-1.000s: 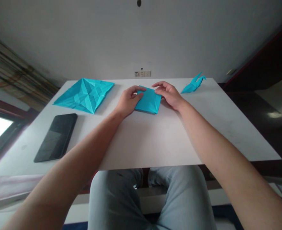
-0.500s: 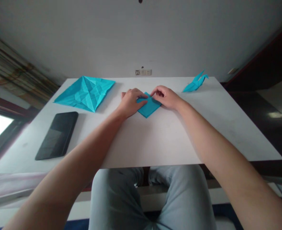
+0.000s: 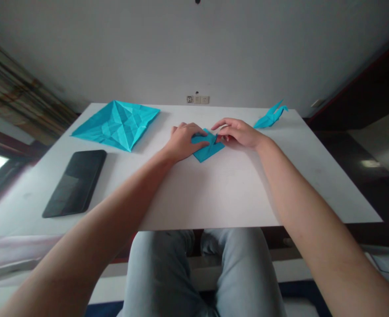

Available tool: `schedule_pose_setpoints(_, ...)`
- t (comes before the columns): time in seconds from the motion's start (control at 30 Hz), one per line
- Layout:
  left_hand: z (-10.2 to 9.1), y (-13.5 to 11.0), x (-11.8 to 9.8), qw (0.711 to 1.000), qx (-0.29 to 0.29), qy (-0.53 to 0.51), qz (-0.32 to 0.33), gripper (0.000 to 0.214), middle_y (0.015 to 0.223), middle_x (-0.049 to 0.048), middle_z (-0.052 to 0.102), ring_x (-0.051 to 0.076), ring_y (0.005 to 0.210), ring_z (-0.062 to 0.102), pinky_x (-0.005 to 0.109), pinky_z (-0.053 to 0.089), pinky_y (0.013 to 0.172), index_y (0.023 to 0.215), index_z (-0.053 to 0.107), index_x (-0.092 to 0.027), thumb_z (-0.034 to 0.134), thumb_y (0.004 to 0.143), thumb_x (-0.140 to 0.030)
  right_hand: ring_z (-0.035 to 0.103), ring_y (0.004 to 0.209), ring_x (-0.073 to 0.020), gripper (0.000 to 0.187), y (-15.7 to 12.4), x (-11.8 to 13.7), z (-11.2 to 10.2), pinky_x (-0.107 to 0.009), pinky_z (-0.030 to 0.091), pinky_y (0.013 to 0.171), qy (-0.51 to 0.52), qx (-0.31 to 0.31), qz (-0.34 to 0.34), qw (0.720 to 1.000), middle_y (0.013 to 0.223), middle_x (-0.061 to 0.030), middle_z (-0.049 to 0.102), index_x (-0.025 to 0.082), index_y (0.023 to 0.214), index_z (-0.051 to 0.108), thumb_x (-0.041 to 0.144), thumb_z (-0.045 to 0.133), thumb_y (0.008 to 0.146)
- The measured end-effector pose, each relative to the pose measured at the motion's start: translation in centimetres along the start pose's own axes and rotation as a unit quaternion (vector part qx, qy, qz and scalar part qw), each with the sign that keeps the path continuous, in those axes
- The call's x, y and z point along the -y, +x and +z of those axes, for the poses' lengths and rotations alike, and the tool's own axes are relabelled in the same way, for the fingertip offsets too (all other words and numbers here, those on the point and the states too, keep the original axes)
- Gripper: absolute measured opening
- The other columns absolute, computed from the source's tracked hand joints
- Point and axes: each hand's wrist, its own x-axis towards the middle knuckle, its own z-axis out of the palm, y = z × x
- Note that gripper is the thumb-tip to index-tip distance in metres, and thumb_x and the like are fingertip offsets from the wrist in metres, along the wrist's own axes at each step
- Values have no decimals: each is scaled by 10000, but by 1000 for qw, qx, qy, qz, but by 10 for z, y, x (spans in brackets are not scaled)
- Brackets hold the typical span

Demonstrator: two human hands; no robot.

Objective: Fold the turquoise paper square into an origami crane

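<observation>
A small folded sheet of blue origami paper (image 3: 205,152) lies on the white table, one corner pointing toward me. My left hand (image 3: 185,140) holds it down from the left, thumb and fingers on top of the paper. From the right, my right hand (image 3: 235,133) pinches a raised flap near the paper's middle between thumb and fingertips. Part of the paper is hidden under both hands.
An unfolded, creased blue sheet (image 3: 120,125) lies at the back left, with a black phone (image 3: 77,182) nearer me. A blue paper crane (image 3: 270,117) stands at the back right. Wall sockets (image 3: 197,99) sit behind the white table (image 3: 207,198).
My right hand has shifted a little to the right, lifting a flap of the folded paper. The left hand keeps pressing the paper. The whole view has shifted slightly.
</observation>
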Motion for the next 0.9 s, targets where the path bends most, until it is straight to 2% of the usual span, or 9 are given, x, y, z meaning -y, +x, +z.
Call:
schedule_pose_setpoints(0.07, 0, 2, 1, 1000, 11, -6, 17, 385, 1548, 120, 952, 451, 1537, 830, 626, 553, 1361, 1410, 1007, -318, 751, 1134, -397, 679, 800, -225, 416, 0, -1, 2, -358, 491, 721, -3, 9, -13, 1000, 938, -36, 867, 269, 1206, 856, 352, 960, 812)
schedule_pose_setpoints(0.13, 1, 3, 2, 999, 17, -21, 23, 421, 1527, 134, 957, 410, 1464, 869, 572, 590, 1313, 1412, 997, -283, 661, 1161, -322, 688, 836, -236, 444, 4, -5, 6, -373, 527, 778, -31, 7, -35, 999, 914, -17, 834, 274, 1176, 859, 320, 987, 754)
schedule_pose_setpoints(0.23, 3, 4, 0, 999, 3, -51, -6, 428, 1451, 141, 969, 368, 1357, 892, 503, 628, 1219, 1453, 949, -243, 616, 1235, -398, 662, 848, -248, 412, 10, -11, 16, -394, 539, 815, -103, -33, -61, 992, 850, 20, 737, 288, 1155, 856, 313, 1010, 773)
schedule_pose_setpoints(0.3, 4, 3, -2, 997, -1, -66, -28, 444, 1445, 138, 960, 351, 1326, 889, 483, 629, 1201, 1538, 887, -233, 713, 1217, -486, 644, 837, -250, 379, 11, -12, 20, -401, 523, 819, -150, -56, -70, 985, 835, 31, 713, 292, 1170, 846, 288, 991, 819)
schedule_pose_setpoints(0.37, 3, 2, -3, 998, 13, -60, -26, 543, 1531, 145, 920, 356, 1355, 876, 510, 602, 1257, 1612, 832, -239, 841, 1137, -502, 633, 829, -249, 327, 11, -12, 21, -403, 507, 828, -185, -59, -74, 978, 829, 35, 703, 287, 1169, 839, 275, 978, 874)
schedule_pose_setpoints(0.47, 0, -1, -6, 998, 56, -17, 5, 799, 1682, 162, 825, 441, 1542, 789, 601, 511, 1383, 1689, 788, -277, 1021, 972, -544, 615, 831, -245, 201, 9, -10, 18, -400, 477, 824, -217, -62, -76, 971, 852, 21, 707, 278, 1126, 845, 276, 956, 958)
schedule_pose_setpoints(0.57, -2, -2, -8, 996, 83, -7, 23, 1063, 1731, 162, 771, 496, 1636, 707, 621, 455, 1441, 1769, 741, -304, 1151, 826, -573, 597, 832, -244, 123, 8, -11, 14, -397, 446, 804, -241, -80, -73, 965, 888, 4, 719, 273, 1112, 852, 269, 917, 1008)
schedule_pose_setpoints(0.77, 0, -3, -12, 996, 78, -9, 37, 967, 1727, 181, 757, 502, 1646, 671, 634, 429, 1459, 1720, 810, -286, 1158, 877, -606, 647, 936, -283, 46, 12, -14, 17, -430, 455, 907, -339, -89, -93, 932, 1073, -71, 789, 264, 1089, 777, 283, 816, 1075)
schedule_pose_setpoints(0.9, 1, -6, -13, 995, 79, 7, 57, 998, 1779, 205, 711, 527, 1658, 627, 671, 441, 1455, 1759, 778, -299, 1149, 888, -613, 699, 1090, -354, 206, 12, -13, 24, -478, 438, 1018, -411, -87, -80, 904, 1202, -129, 840, 269, 1082, 705, 403, 861, 1102)
